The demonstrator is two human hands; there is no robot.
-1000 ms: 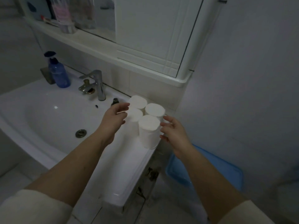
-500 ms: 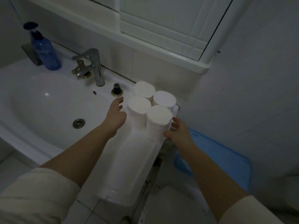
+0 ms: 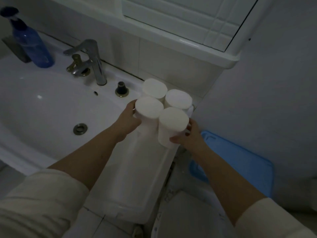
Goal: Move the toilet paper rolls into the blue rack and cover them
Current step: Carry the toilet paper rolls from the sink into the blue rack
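Observation:
Several white toilet paper rolls (image 3: 173,121) stand upright in a tight cluster on the right end of the white sink counter (image 3: 137,169). My left hand (image 3: 127,121) presses against the near-left roll (image 3: 148,107) from the left side. From the right, my right hand (image 3: 187,136) wraps the lower part of the nearest roll. The blue rack (image 3: 240,167) sits low on the floor to the right of the counter, its blue top surface showing; its inside is hidden.
A chrome faucet (image 3: 91,60) and a blue pump bottle (image 3: 32,43) stand behind the basin (image 3: 51,109). A white mirror cabinet (image 3: 180,23) hangs above. A grey wall closes off the right side, just past the rolls and rack.
Both hands have closed in from open, spread positions onto the sides of the roll cluster. The view has moved closer and tilted further down.

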